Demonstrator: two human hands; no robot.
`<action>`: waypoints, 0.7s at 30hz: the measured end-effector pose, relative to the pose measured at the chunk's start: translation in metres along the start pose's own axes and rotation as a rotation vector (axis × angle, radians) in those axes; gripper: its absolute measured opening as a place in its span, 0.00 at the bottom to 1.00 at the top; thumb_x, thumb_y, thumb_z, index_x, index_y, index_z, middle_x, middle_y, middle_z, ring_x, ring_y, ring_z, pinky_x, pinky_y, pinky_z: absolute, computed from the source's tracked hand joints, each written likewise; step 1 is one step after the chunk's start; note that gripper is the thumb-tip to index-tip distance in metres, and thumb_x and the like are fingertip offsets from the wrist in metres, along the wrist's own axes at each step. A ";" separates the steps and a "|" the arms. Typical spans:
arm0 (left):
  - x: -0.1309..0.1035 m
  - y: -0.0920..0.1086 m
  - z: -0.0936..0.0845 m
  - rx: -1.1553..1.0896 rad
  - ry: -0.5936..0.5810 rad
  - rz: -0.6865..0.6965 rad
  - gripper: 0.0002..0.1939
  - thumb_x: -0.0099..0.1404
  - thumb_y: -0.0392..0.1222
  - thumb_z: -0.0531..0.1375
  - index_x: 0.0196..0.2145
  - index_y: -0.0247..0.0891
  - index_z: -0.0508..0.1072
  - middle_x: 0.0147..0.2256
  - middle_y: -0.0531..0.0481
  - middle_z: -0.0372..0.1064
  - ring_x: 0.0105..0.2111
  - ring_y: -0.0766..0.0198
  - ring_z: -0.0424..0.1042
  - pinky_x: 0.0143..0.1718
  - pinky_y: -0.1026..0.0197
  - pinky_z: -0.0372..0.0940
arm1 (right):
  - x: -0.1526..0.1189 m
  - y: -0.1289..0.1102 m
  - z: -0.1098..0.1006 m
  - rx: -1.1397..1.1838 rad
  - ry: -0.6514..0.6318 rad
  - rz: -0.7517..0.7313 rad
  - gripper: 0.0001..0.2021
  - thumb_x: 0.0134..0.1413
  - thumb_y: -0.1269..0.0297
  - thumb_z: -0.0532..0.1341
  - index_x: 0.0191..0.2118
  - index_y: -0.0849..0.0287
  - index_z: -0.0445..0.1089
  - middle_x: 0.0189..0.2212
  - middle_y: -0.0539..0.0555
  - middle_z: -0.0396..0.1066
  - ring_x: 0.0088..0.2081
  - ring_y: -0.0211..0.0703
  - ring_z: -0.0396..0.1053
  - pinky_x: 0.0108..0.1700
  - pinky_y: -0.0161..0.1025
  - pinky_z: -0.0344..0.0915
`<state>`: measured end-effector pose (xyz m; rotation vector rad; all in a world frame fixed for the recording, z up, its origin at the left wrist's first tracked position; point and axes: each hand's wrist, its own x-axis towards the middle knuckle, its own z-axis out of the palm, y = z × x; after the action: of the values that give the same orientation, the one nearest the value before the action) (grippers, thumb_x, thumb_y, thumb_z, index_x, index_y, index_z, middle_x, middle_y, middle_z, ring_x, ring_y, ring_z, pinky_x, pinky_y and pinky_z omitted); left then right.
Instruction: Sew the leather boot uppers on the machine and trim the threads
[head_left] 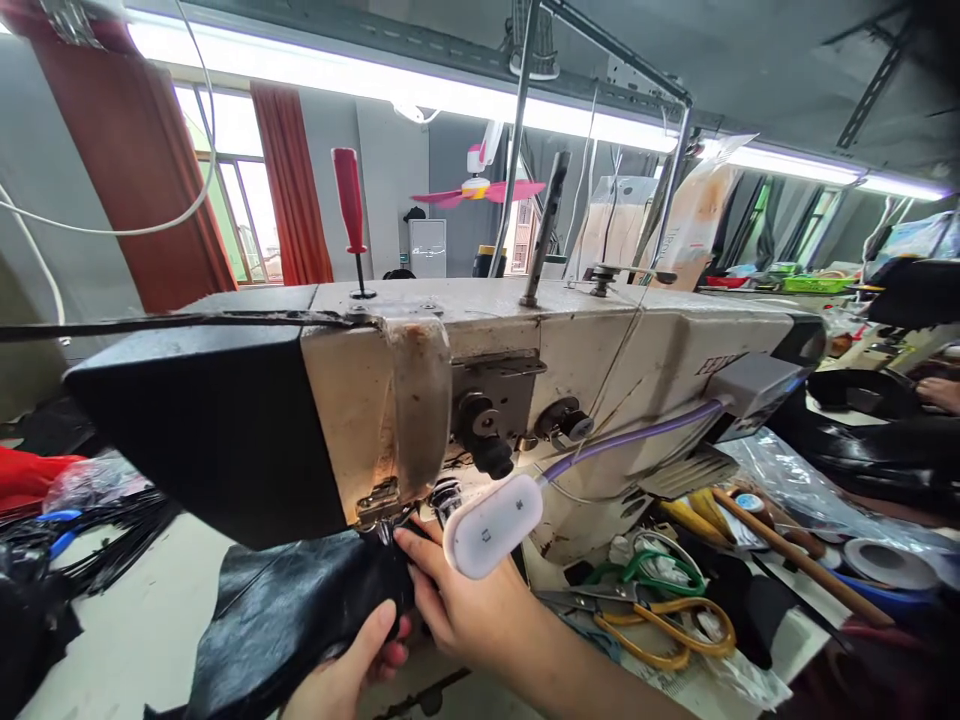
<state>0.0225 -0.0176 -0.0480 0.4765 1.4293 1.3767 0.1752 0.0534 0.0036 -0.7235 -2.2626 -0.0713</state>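
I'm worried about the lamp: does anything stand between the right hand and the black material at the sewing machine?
Nothing visible does. The right hand appears to touch the black material at the sewing machine, and the left hand holds the material's edge. The white lamp only hides part of the right hand from this view.

Hands [465, 600] on black sheet [289, 610] beneath sewing machine [352, 400] head.
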 end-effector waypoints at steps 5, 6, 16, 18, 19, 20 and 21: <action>-0.002 0.003 -0.008 0.265 0.030 0.094 0.29 0.46 0.69 0.66 0.16 0.36 0.76 0.19 0.46 0.71 0.22 0.60 0.67 0.26 0.61 0.64 | -0.012 0.000 -0.008 -0.023 0.028 -0.244 0.12 0.62 0.71 0.56 0.47 0.58 0.73 0.47 0.58 0.75 0.46 0.52 0.71 0.45 0.50 0.70; -0.002 0.004 -0.009 0.294 0.026 0.110 0.29 0.48 0.69 0.65 0.15 0.37 0.75 0.18 0.46 0.70 0.22 0.61 0.66 0.26 0.61 0.64 | -0.012 0.002 -0.006 -0.034 0.066 -0.296 0.10 0.63 0.73 0.56 0.44 0.59 0.74 0.42 0.56 0.76 0.43 0.49 0.72 0.44 0.49 0.70; -0.001 0.005 -0.005 0.419 0.095 0.114 0.30 0.51 0.71 0.60 0.14 0.39 0.70 0.19 0.48 0.66 0.23 0.57 0.62 0.29 0.55 0.59 | -0.003 0.024 0.012 -0.024 0.252 -0.673 0.12 0.61 0.77 0.54 0.37 0.73 0.76 0.28 0.57 0.73 0.29 0.44 0.71 0.38 0.45 0.71; 0.000 0.007 -0.003 0.423 0.085 0.093 0.30 0.50 0.72 0.59 0.14 0.40 0.68 0.17 0.50 0.63 0.23 0.58 0.61 0.30 0.55 0.58 | 0.000 0.026 0.014 -0.024 0.264 -0.676 0.14 0.61 0.77 0.53 0.37 0.73 0.76 0.27 0.57 0.73 0.28 0.45 0.70 0.38 0.45 0.72; 0.001 0.010 -0.002 0.428 0.073 0.083 0.31 0.50 0.73 0.58 0.13 0.41 0.66 0.17 0.51 0.61 0.23 0.58 0.60 0.31 0.55 0.56 | 0.001 0.026 0.014 -0.027 0.270 -0.673 0.14 0.61 0.77 0.53 0.37 0.73 0.77 0.26 0.57 0.73 0.29 0.45 0.70 0.38 0.45 0.72; 0.001 0.013 0.000 0.435 0.060 0.073 0.31 0.50 0.73 0.58 0.13 0.41 0.65 0.17 0.52 0.59 0.23 0.59 0.59 0.32 0.55 0.55 | 0.003 0.028 0.015 -0.028 0.270 -0.670 0.14 0.61 0.77 0.53 0.36 0.72 0.77 0.26 0.57 0.73 0.29 0.46 0.71 0.39 0.45 0.72; 0.002 0.016 0.001 0.445 0.048 0.068 0.31 0.50 0.74 0.57 0.13 0.42 0.64 0.17 0.53 0.58 0.23 0.59 0.59 0.33 0.55 0.54 | 0.004 0.029 0.015 -0.029 0.269 -0.667 0.14 0.61 0.76 0.53 0.36 0.72 0.77 0.25 0.57 0.73 0.30 0.47 0.71 0.40 0.45 0.72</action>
<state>0.0169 -0.0112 -0.0340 0.7867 1.7803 1.1239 0.1782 0.0833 -0.0098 0.0551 -2.1469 -0.4881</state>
